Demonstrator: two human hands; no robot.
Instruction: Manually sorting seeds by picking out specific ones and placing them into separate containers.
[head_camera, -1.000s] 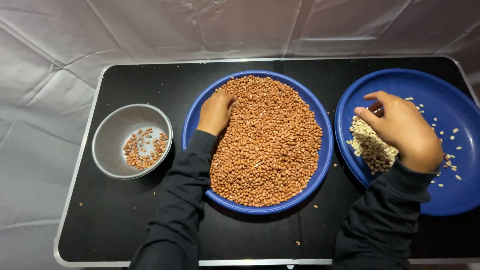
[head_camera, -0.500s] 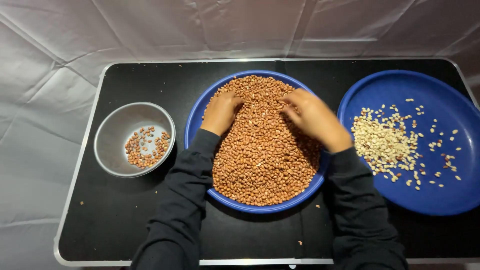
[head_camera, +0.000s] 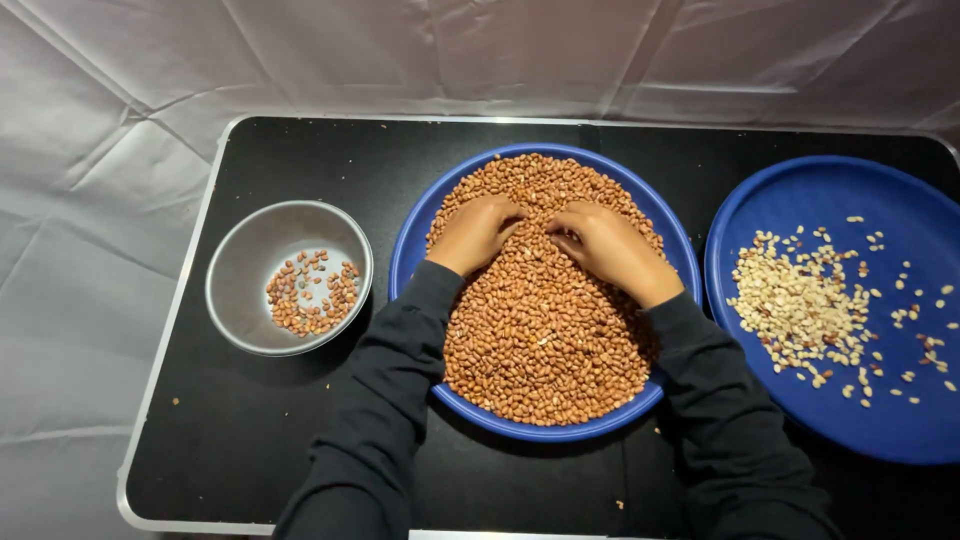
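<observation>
My left hand and right hand rest on brown peanuts in middle blue plate, fingers curled into heap; grip state unclear.

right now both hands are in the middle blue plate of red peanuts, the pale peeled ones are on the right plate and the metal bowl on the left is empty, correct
Not quite. The head view shows the metal bowl is not empty: it holds a small batch of reddish peanuts. The rest stands: the left hand and right hand rest in the red peanuts on the middle blue plate, and the pale peeled ones lie on the right plate.
</observation>
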